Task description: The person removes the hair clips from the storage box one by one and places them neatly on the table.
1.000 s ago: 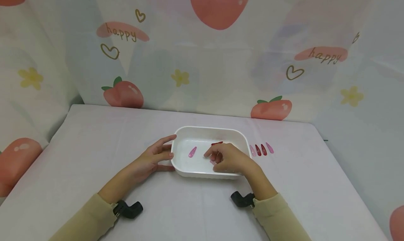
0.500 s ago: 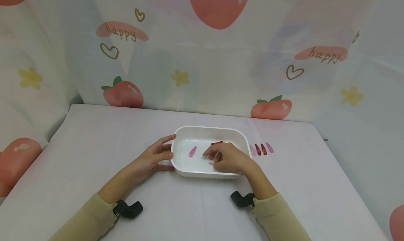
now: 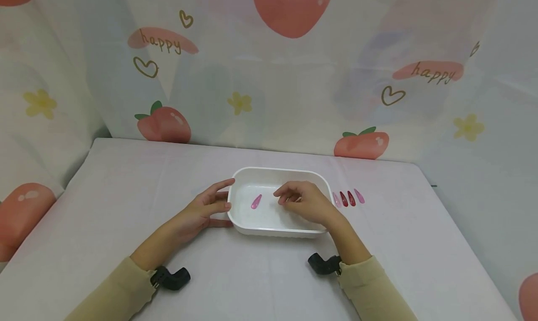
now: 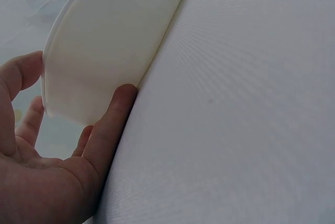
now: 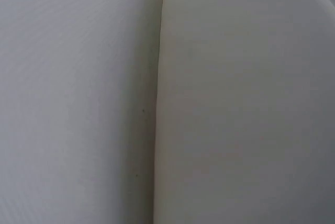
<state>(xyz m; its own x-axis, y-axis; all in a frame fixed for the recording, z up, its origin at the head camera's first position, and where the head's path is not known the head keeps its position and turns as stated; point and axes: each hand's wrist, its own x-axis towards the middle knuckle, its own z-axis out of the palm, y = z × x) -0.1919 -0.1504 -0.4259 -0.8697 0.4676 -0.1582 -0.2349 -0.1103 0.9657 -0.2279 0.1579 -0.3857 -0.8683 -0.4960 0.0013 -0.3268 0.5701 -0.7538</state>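
Note:
My left hand point(image 3: 195, 214) steadies the left end of a white plastic tray point(image 3: 279, 231), its fingers spread along the rim and end wall. In the left wrist view, the left fingertips point(image 4: 124, 94) touch the outside of the tray wall point(image 4: 104, 41). Over the right half of the tray, my right hand point(image 3: 306, 202) has curled fingers and thumb drawn together. It holds a pale pink snap hair clip, now hidden by the fingers. A pink hair clip point(image 3: 256, 202) lies on the tray floor, left of the right hand. The right wrist view shows only the tray's outer wall point(image 5: 235, 98) and cloth.
Right of the tray, several hair clips lie in a row on the white tablecloth point(image 3: 235, 279), among them a red clip point(image 3: 351, 198) and a pink clip point(image 3: 359, 196) at the right end. A patterned curtain point(image 3: 290, 96) stands behind the table.
My right hand has risen slightly toward the far side. The pale pink clip by its thumb has left its spot, and the red clip is now hidden behind the hand. The left hand stays put.

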